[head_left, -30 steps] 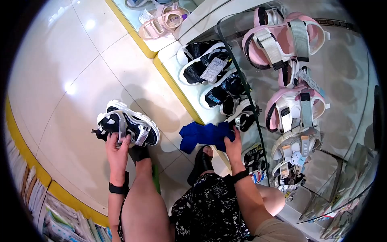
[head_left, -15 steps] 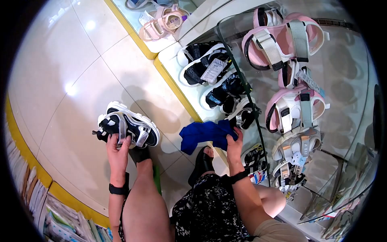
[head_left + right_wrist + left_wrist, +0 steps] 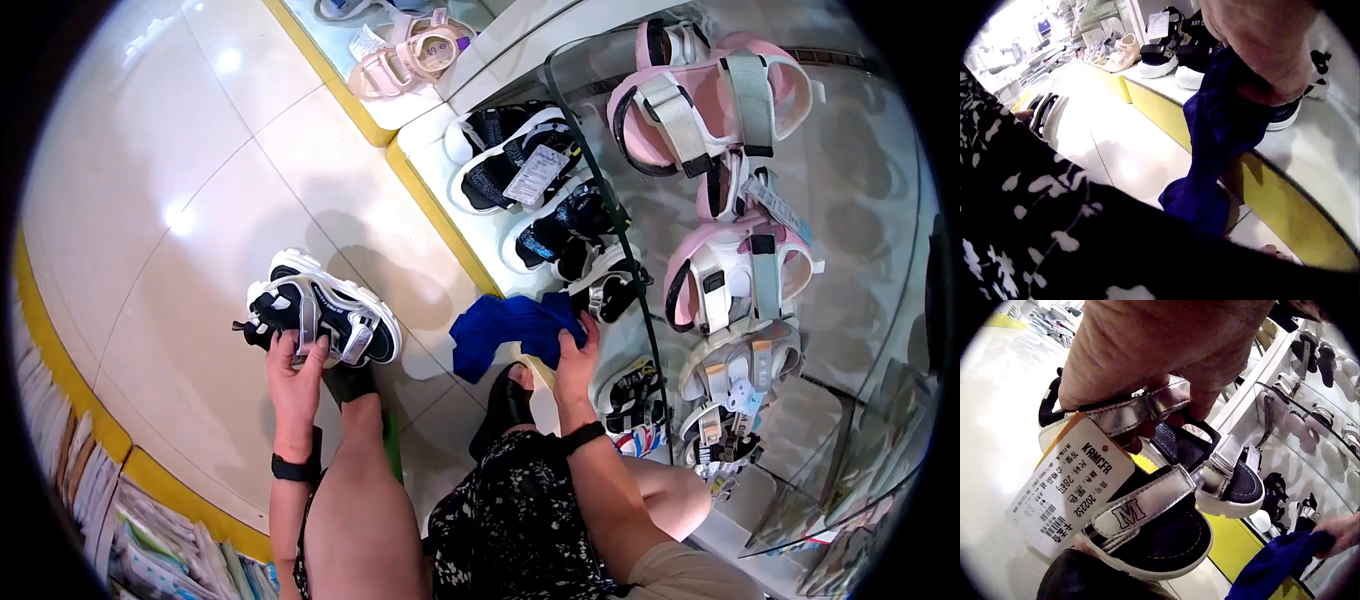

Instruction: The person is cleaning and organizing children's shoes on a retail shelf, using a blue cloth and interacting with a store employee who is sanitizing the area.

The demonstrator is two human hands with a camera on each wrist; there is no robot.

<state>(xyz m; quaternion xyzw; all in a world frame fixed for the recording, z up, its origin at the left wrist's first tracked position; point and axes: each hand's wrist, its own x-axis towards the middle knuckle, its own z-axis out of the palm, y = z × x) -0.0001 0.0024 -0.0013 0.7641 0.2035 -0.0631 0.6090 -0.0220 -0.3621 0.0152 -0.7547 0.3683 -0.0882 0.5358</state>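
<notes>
My left hand pinches the straps of a pair of black sandals with silver straps and thick white soles, held over the tiled floor. In the left wrist view, a white paper tag hangs from them, and one strap bears an "M". My right hand grips a crumpled dark blue cloth at the low shelf's edge, thumb on top. Part of the cloth droops past the edge in the right wrist view. Right by those fingers stands a black-and-silver sandal on the shelf.
Black sandals with a tag stand on the low white shelf, edged in yellow. Above it, a glass shelf carries pink-and-white sandals. Packaged goods line the lower left. My sandalled foot is below the cloth.
My right hand has drawn back slightly from the sandal on the shelf, and the blue cloth has shifted and bunched up. The left hand and its sandals have stayed almost still.
</notes>
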